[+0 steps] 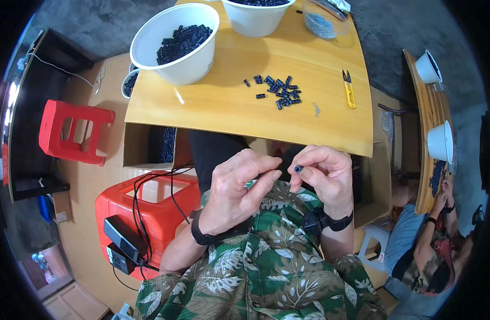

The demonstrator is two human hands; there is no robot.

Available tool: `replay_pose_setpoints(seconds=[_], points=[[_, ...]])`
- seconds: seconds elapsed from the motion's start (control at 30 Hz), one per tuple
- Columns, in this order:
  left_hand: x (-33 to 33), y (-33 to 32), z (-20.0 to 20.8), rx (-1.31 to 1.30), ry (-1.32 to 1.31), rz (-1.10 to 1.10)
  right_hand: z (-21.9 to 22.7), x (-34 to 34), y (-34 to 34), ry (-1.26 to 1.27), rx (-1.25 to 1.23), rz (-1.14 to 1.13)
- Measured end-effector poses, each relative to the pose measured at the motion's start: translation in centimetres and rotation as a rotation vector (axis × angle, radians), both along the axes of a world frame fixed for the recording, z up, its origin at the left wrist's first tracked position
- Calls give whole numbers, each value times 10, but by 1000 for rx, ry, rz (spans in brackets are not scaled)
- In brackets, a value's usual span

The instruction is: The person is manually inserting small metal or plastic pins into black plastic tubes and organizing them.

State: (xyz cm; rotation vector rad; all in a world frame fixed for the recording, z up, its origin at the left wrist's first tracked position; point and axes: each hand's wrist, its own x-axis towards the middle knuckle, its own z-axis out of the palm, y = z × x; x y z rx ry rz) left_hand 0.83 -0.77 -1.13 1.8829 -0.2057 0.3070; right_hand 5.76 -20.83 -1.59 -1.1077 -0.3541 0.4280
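Leaf-patterned shirt [245, 266] fills the space just behind both hands, nearest to view. From where I stand, the wearer's forearms flank the torso and the hands meet ahead of the chest, level with each other and a narrow gap apart.

Left hand [239, 178]: forearm angled up from lower left, wrist ringed by a black band [202, 234], back of the hand turned outward. Thumb and forefinger extend toward the right hand, their tips close together; I cannot tell whether anything sits between them.

Right hand [330, 173]: forearm more upright, forefinger arched over, thumb brought up from below. Thumb and fingertips pinch a small dark piece [298, 168], its round end facing the left hand. Wrist carries a black strap [338, 221] with a boxy dark unit.

Directly ahead of the hands, past the near edge of the wooden table [223, 112]: loose pile of similar dark pieces [286, 101]. Just to the pile's right, small clear bits [316, 109]; farther right, beyond the right hand, yellow-handled snips [350, 97], points away from the person. Ahead and left of the left hand, a white tub [194, 72] partly filled with dark pieces. Beside the left forearm, a red stool [106, 213] bearing black cables [135, 205].
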Motion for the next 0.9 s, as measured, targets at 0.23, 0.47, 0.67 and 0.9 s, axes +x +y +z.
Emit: replay_pose_setpoints(seconds=[0.23,0.47,0.67,0.9], points=[[1,-6,-3,-15,-207,-57,5,-11,11,14,-57,-31],[0,-10,-1,211,-302,55,8,-13,17,5,-233,-60],[3,-14,-4,265,-319,98,10,-12,21,60,-276,-105],[4,-12,-4,237,-303,78,11,-14,23,2,-355,-178]])
